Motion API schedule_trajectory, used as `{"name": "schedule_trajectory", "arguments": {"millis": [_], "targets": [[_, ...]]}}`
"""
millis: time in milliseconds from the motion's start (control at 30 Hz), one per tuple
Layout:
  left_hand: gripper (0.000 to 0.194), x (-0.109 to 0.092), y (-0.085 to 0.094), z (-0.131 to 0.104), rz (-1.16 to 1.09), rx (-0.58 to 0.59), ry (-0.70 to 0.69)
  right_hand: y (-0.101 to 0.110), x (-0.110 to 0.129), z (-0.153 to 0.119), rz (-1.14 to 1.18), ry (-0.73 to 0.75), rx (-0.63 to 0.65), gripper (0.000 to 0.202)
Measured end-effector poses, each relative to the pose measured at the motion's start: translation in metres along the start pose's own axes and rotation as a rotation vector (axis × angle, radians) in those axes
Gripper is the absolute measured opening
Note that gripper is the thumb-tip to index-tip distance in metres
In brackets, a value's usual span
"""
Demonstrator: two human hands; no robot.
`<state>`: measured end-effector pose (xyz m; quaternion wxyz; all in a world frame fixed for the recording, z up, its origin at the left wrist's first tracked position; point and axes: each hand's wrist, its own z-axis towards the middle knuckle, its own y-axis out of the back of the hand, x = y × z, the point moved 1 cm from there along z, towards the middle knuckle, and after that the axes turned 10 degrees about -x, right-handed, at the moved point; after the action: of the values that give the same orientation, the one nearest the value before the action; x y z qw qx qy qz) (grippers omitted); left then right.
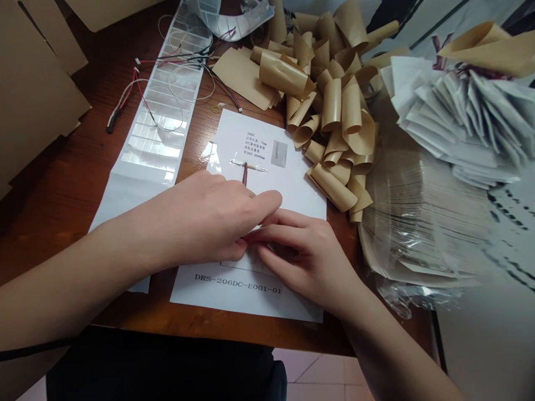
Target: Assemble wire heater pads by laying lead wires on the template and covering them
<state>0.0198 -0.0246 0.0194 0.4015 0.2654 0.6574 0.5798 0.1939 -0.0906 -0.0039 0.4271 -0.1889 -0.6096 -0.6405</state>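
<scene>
Both hands meet over a white printed sheet (pixel 251 289) marked DRS-206DC-E001-01. My left hand (pixel 209 214) lies palm down, its fingers bent and mostly hidden beneath it, the thumb side touching the other hand. My right hand (pixel 303 253) has its thumb and fingertips pinched together under the left one; what they hold is too hidden to name. A thin dark red wire (pixel 245 174) runs from a taped strip (pixel 249 166) on the sheet down behind my left hand.
Rolled brown papers (pixel 332 106) are heaped behind and to the right, beside wrapped paper stacks (pixel 426 223). A strip of clear labels (pixel 163 106) with loose wires (pixel 136 92) lies at the back left. Cardboard (pixel 33 89) stands at far left.
</scene>
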Motion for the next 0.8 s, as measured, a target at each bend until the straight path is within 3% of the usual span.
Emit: {"name": "schedule_trajectory", "arguments": {"millis": [800], "targets": [[0.025,-0.0060,-0.0012,0.0009,0.007,-0.033,-0.098,-0.0016,0.0006,0.0028,0.033,0.028,-0.041,0.022]]}}
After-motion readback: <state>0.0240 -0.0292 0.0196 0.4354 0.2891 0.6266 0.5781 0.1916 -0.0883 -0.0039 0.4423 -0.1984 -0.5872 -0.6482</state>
